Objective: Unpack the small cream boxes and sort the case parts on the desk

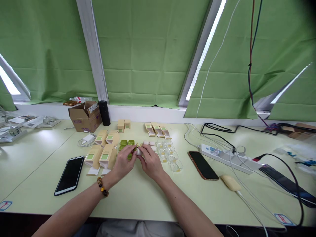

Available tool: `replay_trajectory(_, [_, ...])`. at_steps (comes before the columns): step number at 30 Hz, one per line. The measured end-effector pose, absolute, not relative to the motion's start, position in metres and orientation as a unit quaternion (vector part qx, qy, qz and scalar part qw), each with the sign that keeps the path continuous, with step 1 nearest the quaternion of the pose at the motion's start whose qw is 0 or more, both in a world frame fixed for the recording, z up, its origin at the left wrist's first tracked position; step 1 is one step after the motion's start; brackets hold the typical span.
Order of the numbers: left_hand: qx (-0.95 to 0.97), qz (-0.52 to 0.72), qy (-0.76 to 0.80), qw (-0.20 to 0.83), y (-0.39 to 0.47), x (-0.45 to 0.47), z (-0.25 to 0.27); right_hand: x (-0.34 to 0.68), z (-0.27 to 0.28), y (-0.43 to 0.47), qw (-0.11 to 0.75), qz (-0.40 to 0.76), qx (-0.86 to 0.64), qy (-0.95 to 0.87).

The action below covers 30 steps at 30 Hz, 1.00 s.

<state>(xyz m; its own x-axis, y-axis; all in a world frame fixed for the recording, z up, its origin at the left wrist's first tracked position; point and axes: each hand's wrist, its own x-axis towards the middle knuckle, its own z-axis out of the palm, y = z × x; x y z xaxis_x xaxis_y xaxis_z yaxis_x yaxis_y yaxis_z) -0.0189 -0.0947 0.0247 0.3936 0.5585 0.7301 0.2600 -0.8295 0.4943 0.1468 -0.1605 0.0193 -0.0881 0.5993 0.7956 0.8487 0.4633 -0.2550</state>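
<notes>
My left hand [124, 160] and my right hand [152, 162] meet over the middle of the table, with fingertips closed around a small white cylinder-like piece [139, 151]. Fingers cover part of it, so its exact kind is hard to make out. Small green square cups [123, 142] stand just behind and beside my left hand, partly hidden by it. More small white pieces [149, 143] lie behind my right hand. To its right are rows of clear plastic cups [175, 166] with yellowish spots at the bottom.
Open beige cartons [108, 157] stand on the left, small closed boxes [120, 126] and flat-lying cartons [156, 129] farther back. Phones lie at left [69, 175] and right [203, 165]. A power strip [227, 157], cables, a brown cardboard box [85, 117] and a black cylinder [104, 113] surround them.
</notes>
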Motion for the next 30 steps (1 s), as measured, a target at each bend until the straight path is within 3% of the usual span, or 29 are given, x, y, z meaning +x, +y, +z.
replay_trajectory(12, [0.837, 0.483, 0.250, 0.068, -0.091, -0.021, 0.027, 0.136, 0.015, -0.155, 0.423, -0.165, -0.522, -0.722])
replay_trajectory(22, [0.826, 0.472, 0.292, 0.099, -0.090, -0.017, 0.027, 0.131, 0.016, -0.155, 0.422, -0.153, -0.543, -0.709])
replay_trajectory(30, [0.830, 0.453, 0.249, 0.207, -0.086, -0.025, 0.027, 0.142, 0.015, -0.156, 0.539, 0.001, -0.513, -0.668])
